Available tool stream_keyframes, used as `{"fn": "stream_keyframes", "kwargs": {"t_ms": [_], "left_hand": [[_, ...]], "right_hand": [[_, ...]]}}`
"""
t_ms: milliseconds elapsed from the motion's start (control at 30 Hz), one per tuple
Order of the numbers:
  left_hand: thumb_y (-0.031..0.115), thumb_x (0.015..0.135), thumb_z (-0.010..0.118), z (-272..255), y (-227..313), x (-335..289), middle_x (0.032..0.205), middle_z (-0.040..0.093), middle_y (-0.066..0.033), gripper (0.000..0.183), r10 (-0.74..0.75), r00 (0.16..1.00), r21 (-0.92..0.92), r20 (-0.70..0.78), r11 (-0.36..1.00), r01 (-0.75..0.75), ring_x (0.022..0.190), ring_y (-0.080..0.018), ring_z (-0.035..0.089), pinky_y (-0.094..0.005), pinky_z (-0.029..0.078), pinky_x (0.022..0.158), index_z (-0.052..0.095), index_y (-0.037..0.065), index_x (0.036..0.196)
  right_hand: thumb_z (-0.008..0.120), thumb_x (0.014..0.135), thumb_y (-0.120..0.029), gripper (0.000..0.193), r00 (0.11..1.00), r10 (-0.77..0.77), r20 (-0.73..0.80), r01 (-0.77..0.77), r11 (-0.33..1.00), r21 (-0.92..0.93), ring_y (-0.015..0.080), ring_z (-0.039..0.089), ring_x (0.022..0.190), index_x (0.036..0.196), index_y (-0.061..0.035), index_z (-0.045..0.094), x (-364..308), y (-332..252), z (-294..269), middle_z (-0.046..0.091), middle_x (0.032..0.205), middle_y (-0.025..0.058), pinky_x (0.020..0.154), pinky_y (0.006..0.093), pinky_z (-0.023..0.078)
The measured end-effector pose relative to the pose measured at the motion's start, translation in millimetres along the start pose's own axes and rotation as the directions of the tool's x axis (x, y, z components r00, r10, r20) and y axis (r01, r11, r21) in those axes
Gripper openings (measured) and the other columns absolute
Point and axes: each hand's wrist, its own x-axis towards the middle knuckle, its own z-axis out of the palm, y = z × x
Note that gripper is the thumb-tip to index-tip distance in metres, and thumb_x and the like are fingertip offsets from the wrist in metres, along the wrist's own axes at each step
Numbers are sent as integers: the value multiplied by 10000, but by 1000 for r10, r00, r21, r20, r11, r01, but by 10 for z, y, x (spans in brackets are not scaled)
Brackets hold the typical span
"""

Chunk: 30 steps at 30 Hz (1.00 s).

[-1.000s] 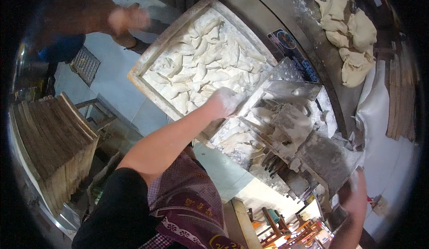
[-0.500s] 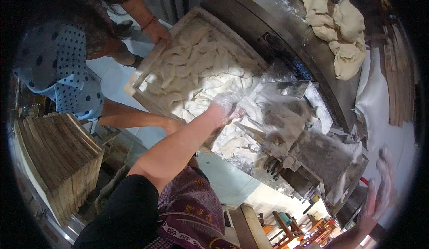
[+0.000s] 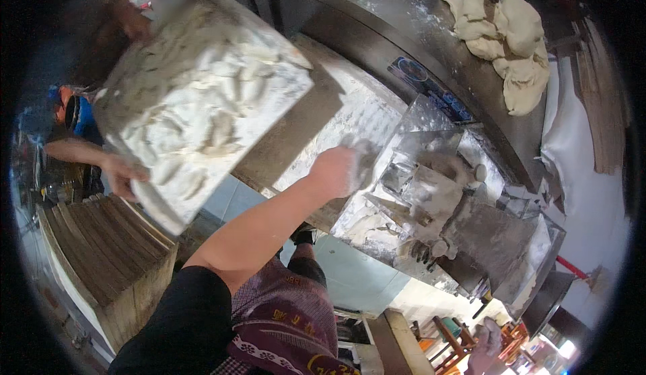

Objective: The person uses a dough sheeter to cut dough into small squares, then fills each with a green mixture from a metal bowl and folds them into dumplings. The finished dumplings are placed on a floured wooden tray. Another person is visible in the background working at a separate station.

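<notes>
Blurring beside the machine [image 3: 488, 230], left fingers [image 3: 354, 172] hide their spread.

Out beyond the left hand [image 3: 340, 172] and to its right, I see a dark, smooth tabletop [image 3: 397, 5]. Directly on it lies a heap of soft, folded, cream-coloured dough [image 3: 519, 31]; streaks of white flour [image 3: 425, 17] mark the surface more squarely ahead of the hand. Just past the hand I have a flat, flour-whitened rectangular board [image 3: 367, 109], partly shadowed. Farther out on the hand's left, a pale, floured rectangular tray [image 3: 158, 210] carries many elongated white dough pieces [image 3: 168, 129], blurred on my feed.
</notes>
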Motion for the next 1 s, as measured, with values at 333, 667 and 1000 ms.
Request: {"fn": "stream_keyframes", "kwargs": {"t_ms": [333, 667, 1000], "left_hand": [[198, 826, 650, -194, 176, 299, 915, 665, -218, 337, 209, 961, -281, 183, 947, -153, 841, -370, 650, -386, 522, 815, 664, 77, 1140], [186, 831, 696, 17, -41, 536, 927, 667, -203, 288, 277, 890, -49, 363, 959, -279, 841, -366, 643, -402, 524, 765, 657, 63, 1088], [77, 848, 708, 126, -48, 570, 1045, 658, -140, 359, 94, 727, -620, 680, 604, 501, 897, -177, 637, -293, 518, 816, 594, -84, 1147]], "right_hand": [[601, 872, -60, 178, 948, 299, 110, -309, 946, 99, 232, 659, 905, 1047, -45, 629, 31, 945, 1526, 671, 1029, 104, 711, 382, 540], [506, 949, -308, 369, 643, 587, 492, -510, -151, 847, 363, 576, 1107, 1189, -31, 549, 781, 1878, 4121, 602, 1163, 183, 916, 499, 492], [504, 942, -364, 406, 856, 403, 322, -187, -339, 922, 311, 548, 1147, 1230, -83, 551, 1563, 1165, 5139, 588, 1215, 135, 948, 476, 461]]}}
